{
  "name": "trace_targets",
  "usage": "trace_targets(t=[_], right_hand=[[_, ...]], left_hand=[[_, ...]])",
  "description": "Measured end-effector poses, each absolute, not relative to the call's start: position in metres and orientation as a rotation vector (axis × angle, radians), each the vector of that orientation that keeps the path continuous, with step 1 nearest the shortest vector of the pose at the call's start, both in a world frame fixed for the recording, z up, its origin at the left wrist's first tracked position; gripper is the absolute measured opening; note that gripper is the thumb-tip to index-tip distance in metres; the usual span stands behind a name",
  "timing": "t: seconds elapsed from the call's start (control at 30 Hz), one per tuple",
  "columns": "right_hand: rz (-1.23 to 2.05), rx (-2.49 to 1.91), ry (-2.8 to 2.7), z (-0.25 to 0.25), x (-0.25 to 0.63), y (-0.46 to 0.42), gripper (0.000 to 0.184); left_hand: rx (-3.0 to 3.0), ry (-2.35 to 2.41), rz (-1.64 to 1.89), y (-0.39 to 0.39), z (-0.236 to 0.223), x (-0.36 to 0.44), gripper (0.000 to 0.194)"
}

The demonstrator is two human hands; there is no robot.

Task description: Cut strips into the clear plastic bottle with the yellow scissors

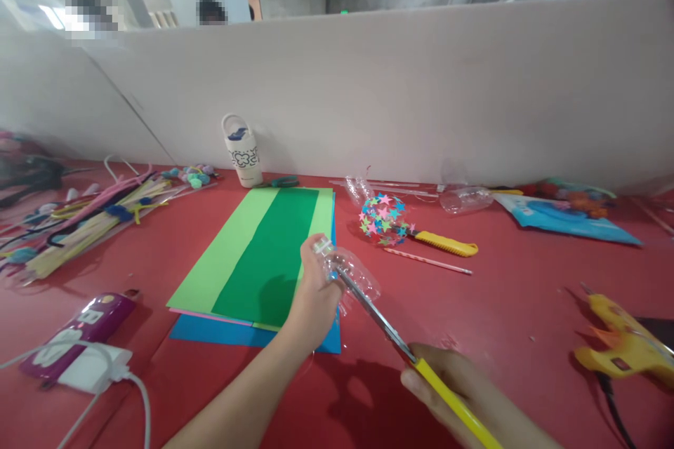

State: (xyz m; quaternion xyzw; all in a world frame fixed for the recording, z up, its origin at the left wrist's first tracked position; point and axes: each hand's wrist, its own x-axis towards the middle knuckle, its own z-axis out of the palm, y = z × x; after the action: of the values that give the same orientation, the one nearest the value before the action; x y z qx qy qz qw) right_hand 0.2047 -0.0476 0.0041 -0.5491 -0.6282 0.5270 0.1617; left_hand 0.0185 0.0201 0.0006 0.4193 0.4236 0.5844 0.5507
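Pinched in the fingers of my left hand [314, 291] is a clear plastic bottle piece [363, 275], held above the red table. My right hand [450, 372] grips yellow-handled scissors [387, 326], whose blade tips reach the plastic beside my left fingers. How far the blades are apart is hard to see. Under and left of my left hand lie green, light green and blue sheets [271, 259]. Just beyond the bottle piece sits a round clear piece covered in colourful stars [383, 217].
A yellow utility knife [447, 243] and a pencil [429, 262] lie behind the scissors. At right rests a yellow glue gun [621, 347]. Left are a purple power strip [87, 326] and pipe cleaners [87, 228]. A white cup [245, 158] stands near the partition [368, 91].
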Motion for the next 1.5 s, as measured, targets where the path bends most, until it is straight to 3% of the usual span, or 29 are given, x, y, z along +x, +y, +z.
trace_targets(t=[0.3,1.5], right_hand=[[1.590,-1.514,-1.667,-0.014,0.206,-0.054,0.065],[1.612,-1.559,-1.667,-0.004,0.207,-0.052,0.060]], left_hand=[[1.096,1.084,1.329,0.014,0.000,0.019,0.067],[1.164,1.136,1.298,0.008,0.003,0.024,0.069]])
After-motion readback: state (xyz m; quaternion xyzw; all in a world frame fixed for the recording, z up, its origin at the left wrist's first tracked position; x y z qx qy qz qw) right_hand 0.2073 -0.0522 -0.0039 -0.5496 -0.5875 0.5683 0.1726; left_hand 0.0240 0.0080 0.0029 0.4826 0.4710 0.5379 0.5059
